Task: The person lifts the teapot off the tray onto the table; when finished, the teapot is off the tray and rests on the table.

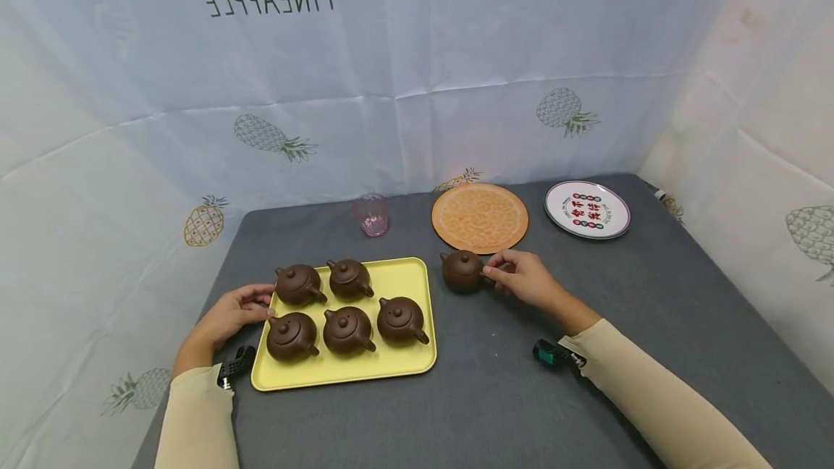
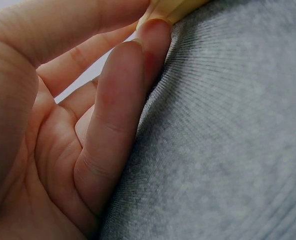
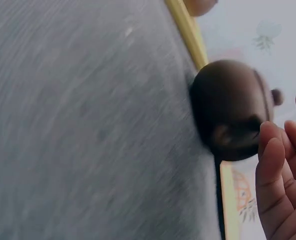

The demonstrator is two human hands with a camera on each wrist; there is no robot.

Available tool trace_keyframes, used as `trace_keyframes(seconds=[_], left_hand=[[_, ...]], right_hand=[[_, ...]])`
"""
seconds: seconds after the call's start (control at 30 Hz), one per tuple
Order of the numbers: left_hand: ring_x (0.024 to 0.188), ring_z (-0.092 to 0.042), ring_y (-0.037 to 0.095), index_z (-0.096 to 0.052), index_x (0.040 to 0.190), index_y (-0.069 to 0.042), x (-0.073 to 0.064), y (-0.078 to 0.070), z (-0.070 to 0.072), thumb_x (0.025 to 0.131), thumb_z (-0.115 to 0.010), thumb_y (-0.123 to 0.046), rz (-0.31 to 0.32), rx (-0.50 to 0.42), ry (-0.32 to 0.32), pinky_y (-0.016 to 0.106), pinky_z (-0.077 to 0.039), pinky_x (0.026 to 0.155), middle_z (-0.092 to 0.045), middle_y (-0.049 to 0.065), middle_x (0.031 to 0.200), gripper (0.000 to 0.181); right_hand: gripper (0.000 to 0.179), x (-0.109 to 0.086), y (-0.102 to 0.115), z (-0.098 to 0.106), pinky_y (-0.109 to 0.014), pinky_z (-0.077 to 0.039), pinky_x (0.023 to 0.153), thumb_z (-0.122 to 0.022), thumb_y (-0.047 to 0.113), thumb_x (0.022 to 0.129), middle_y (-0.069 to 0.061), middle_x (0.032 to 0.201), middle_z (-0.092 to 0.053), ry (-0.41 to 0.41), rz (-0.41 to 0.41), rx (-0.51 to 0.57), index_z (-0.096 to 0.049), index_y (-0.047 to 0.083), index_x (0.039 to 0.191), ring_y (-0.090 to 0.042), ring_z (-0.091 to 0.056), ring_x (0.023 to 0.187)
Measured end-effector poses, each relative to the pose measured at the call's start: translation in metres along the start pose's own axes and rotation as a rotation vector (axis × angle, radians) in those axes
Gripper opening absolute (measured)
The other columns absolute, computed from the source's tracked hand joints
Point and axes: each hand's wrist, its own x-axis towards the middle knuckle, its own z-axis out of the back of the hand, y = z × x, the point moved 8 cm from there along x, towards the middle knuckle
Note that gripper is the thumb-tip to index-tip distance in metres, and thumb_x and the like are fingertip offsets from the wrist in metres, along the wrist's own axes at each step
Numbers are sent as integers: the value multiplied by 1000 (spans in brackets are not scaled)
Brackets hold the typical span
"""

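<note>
A yellow tray (image 1: 397, 364) lies on the grey table with several small brown teapots on it, among them one at the front right (image 1: 399, 318). One more brown teapot (image 1: 461, 271) stands on the cloth just right of the tray, in front of an orange plate. My right hand (image 1: 496, 273) pinches that teapot's handle (image 3: 235, 137) with its fingertips (image 3: 269, 135). My left hand (image 1: 260, 302) lies at the tray's left rim. In the left wrist view its fingertips (image 2: 153, 35) hold the yellow rim (image 2: 174, 7) against the thumb.
A pink glass (image 1: 371, 213) stands at the back. Beside it lie an orange patterned plate (image 1: 480, 216) and a white plate with red print (image 1: 587, 209). Pineapple-print sheets wall the table in at the back and on both sides.
</note>
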Motion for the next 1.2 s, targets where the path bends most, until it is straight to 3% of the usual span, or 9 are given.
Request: trace_keyframes(seconds=[0.2,0.53,0.9,1.07,1.2], left_hand=[[90,-65,13,-45,138,8,2,1,1,90,-71,-11,16,33,-3,26,-51,76,-60,22,114,59],[89,-65,16,-48,137,7,1,-2,-2,88,-73,-10,20,17,-16,27,-51,76,-57,19,114,57],[91,-63,14,-51,135,5,7,-5,-2,86,-75,-12,22,21,-22,26,-50,77,-58,19,112,57],[91,-63,15,-51,135,6,2,-5,-2,86,-75,-11,32,27,-25,27,-50,77,-57,21,114,57],[91,-63,14,-50,134,7,-2,-5,-1,86,-75,-10,22,27,-36,27,-50,77,-57,22,113,57]], right_hand=[[24,-3,18,-15,-39,-52,63,-67,31,94,-10,81,-66,23,59,31,-66,8,102,-26,-63,70],[16,-10,43,-64,-36,-51,58,-67,29,94,-3,75,-63,130,171,63,-67,13,97,-23,-61,64],[21,-27,52,-113,-36,-52,54,-74,34,88,-2,70,-63,265,156,112,-67,14,90,-20,-60,58],[23,-28,51,-124,-34,-50,50,-78,33,84,1,65,-60,285,154,123,-66,13,86,-17,-56,53],[19,-28,51,-130,-34,-51,51,-75,32,87,3,65,-60,299,165,131,-68,15,84,-16,-57,53]])
